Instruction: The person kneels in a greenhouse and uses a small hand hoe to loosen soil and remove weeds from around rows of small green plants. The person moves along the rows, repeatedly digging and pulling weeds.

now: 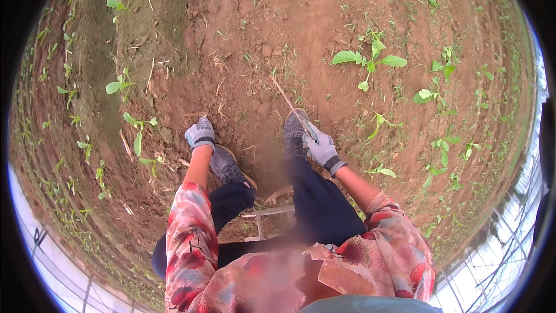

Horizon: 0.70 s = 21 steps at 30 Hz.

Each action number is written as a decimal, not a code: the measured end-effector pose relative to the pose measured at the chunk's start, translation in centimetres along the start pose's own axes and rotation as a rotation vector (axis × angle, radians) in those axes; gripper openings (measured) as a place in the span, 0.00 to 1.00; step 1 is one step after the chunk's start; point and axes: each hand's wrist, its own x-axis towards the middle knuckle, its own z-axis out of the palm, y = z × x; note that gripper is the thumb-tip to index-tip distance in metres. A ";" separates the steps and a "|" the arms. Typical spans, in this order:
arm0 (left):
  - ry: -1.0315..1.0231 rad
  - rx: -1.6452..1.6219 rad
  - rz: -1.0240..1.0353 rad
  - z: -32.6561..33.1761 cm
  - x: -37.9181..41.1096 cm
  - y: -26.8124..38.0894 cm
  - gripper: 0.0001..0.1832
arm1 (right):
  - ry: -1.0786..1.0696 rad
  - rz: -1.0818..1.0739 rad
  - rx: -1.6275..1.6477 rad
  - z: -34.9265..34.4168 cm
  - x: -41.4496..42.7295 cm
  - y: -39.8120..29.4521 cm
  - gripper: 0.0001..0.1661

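My left hand [201,133], in a grey and white glove, is low over the reddish soil beside my left shoe [226,163]; its fingers point away from me and are partly hidden, so whether it holds anything is unclear. My right hand [320,145], gloved alike, grips a thin brown stick-like tool [288,101] whose far end reaches the soil ahead of my right shoe [294,132]. A small leafy seedling [138,128] grows left of my left hand. To the upper right of my right hand stands a larger leafy plant [370,61].
Rows of seedlings [444,150] run along both sides, with small weeds and dry straw between them. A light-coloured low stool frame [271,211] is between my legs. Pale sheeting and a metal framework [506,226] show at the lower edges.
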 end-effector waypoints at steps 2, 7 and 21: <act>0.031 -0.035 -0.077 2.2 0.9 -2.0 0.17 | 0.085 -0.287 -0.270 0.9 0.3 0.9 0.31; 0.033 -0.067 -0.051 -0.1 0.1 0.0 0.24 | 0.166 -0.312 -0.229 1.1 3.2 -2.1 0.28; -0.144 0.133 -0.011 0.1 1.8 0.2 0.16 | 0.348 -0.405 -0.111 -0.3 12.9 -18.8 0.31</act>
